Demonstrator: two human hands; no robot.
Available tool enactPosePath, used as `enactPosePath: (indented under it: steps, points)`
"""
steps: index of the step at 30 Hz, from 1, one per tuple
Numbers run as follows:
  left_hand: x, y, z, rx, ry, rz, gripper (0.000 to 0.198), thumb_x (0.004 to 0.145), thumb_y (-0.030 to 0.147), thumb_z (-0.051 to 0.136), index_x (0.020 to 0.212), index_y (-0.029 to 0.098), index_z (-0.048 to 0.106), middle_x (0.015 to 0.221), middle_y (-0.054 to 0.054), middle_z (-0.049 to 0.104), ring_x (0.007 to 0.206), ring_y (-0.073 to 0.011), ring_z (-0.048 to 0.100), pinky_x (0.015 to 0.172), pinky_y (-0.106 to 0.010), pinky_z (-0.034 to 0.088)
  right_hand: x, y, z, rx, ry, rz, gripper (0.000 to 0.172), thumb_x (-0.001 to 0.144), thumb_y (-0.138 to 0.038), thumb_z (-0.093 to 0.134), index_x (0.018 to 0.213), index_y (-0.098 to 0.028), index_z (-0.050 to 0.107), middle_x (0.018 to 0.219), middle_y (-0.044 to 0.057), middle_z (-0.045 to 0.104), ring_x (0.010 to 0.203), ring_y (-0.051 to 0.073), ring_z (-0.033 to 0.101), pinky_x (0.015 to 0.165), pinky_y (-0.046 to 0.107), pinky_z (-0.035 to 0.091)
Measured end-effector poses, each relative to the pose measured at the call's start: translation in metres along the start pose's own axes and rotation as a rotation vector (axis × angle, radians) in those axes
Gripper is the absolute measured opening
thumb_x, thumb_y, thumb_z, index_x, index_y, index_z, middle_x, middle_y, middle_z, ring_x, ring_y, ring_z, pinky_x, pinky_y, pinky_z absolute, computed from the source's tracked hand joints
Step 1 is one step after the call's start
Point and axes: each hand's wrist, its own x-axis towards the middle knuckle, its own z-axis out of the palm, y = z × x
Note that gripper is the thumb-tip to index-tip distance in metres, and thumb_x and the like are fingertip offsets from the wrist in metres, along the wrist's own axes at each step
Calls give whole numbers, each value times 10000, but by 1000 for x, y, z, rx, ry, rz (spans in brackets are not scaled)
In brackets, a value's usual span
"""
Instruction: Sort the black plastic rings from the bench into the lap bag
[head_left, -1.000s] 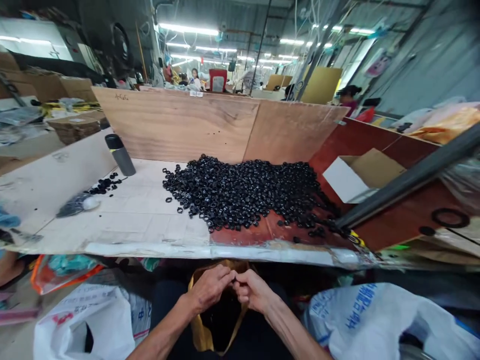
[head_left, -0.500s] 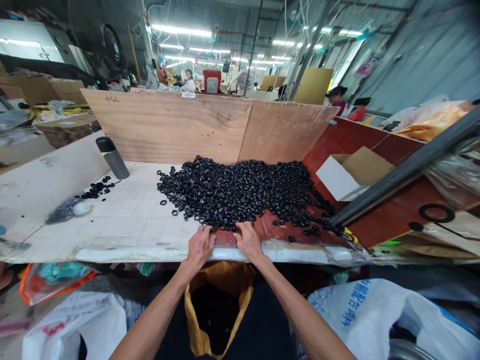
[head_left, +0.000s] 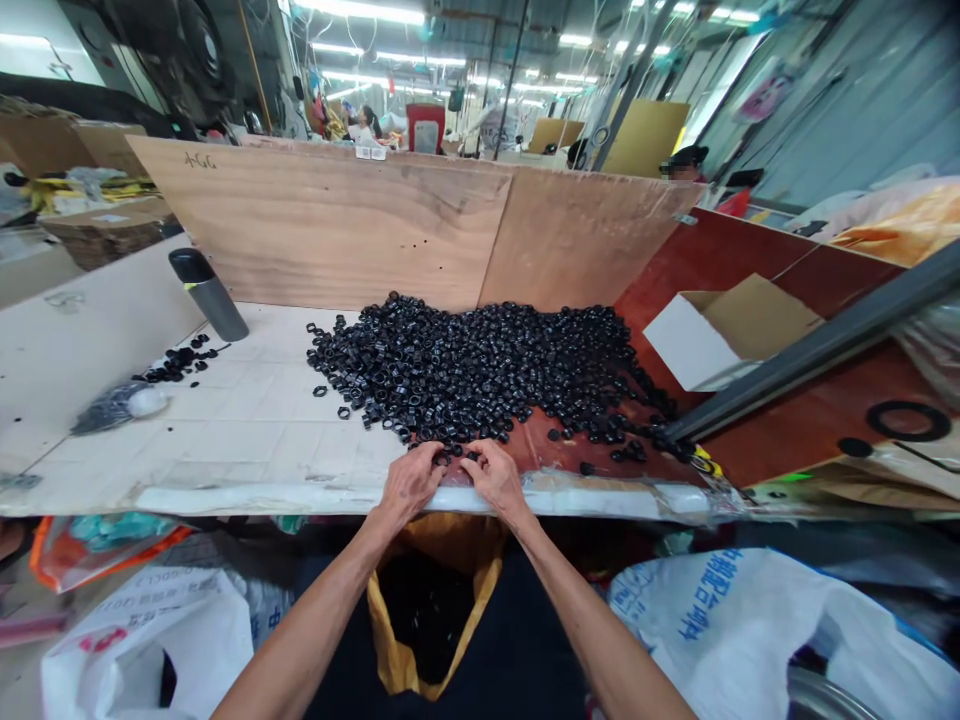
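A wide heap of small black plastic rings (head_left: 465,365) lies on the worktable, some ring-shaped and some looking like caps. At the heap's near edge, my left hand (head_left: 412,480) has its fingers curled and closed, with a black ring at the tips. My right hand (head_left: 493,478) is close beside it, thumb and fingers pinched on another small black ring. A few loose rings lie between the two hands. Below the table edge, between my forearms, an open yellow-orange sack (head_left: 382,640) holds dark contents that I cannot make out singly.
Wooden boards (head_left: 330,225) wall the table's back. A dark bottle (head_left: 214,300) and a small bag of black pieces (head_left: 112,405) stand left. To the right are an open carton (head_left: 697,340) and a slanting metal post (head_left: 817,335). White sacks (head_left: 750,610) lie below. People work far behind.
Both hands have drawn slightly nearer the table edge and each other, fingers closing, with a few rings now at the fingertips. The view has shifted a little.
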Motion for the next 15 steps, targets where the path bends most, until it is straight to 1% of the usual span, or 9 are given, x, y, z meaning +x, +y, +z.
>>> enactPosePath:
  steps: [2,4,6,8,10,13,14,15]
  points:
    - [2,-1,0,-42,-2,11,306,891,184,602,1190,252,595,1115,-30,705,976,-210,671,872,-331,523,0,-1,-3,45,4,32,121,852,-245,611,945,-190,665,829,26,649,598,140,535,621,273,461]
    - [3,-3,1,-107,32,12,325,885,181,597,1204,241,593,1070,-29,697,891,-189,662,873,-330,524,1,-3,-6,90,1,17,119,834,-217,590,905,-194,683,861,40,653,641,147,561,614,270,470]
    - [2,-6,1,-179,79,16,343,885,180,587,1227,218,586,1006,-32,674,800,-167,633,865,-332,527,2,-5,-9,158,9,-15,160,831,-212,575,908,-198,714,973,72,654,791,178,616,658,279,500]
    - [2,-9,1,-236,106,38,329,888,171,571,1214,204,597,971,-34,641,771,-156,609,842,-327,530,3,-7,-9,264,22,2,178,841,-253,594,930,-203,740,1087,96,636,964,215,625,721,297,531]
    - [1,-9,-1,-275,112,60,297,876,156,569,1162,207,629,954,-34,612,777,-153,598,795,-307,532,5,-9,-7,417,30,101,221,844,-319,635,1007,-209,736,1122,96,635,1014,228,629,769,318,556]
    - [0,-7,-5,-275,122,42,278,837,133,585,1086,222,673,914,-23,585,772,-146,588,743,-277,528,6,-17,1,646,27,268,389,822,-377,697,1170,-209,653,1084,79,679,957,218,664,834,361,575]
    - [0,-6,-5,-268,131,28,284,825,126,588,1075,224,681,910,-21,581,776,-145,590,740,-273,529,7,-20,5,684,8,293,412,813,-389,713,1175,-207,637,1067,77,692,935,215,672,846,372,576]
    - [-1,-6,-5,-267,143,17,290,817,121,589,1070,224,686,916,-23,580,786,-145,596,740,-270,533,7,-23,9,697,-20,298,397,808,-398,720,1146,-206,640,1053,75,701,923,215,676,851,377,577]
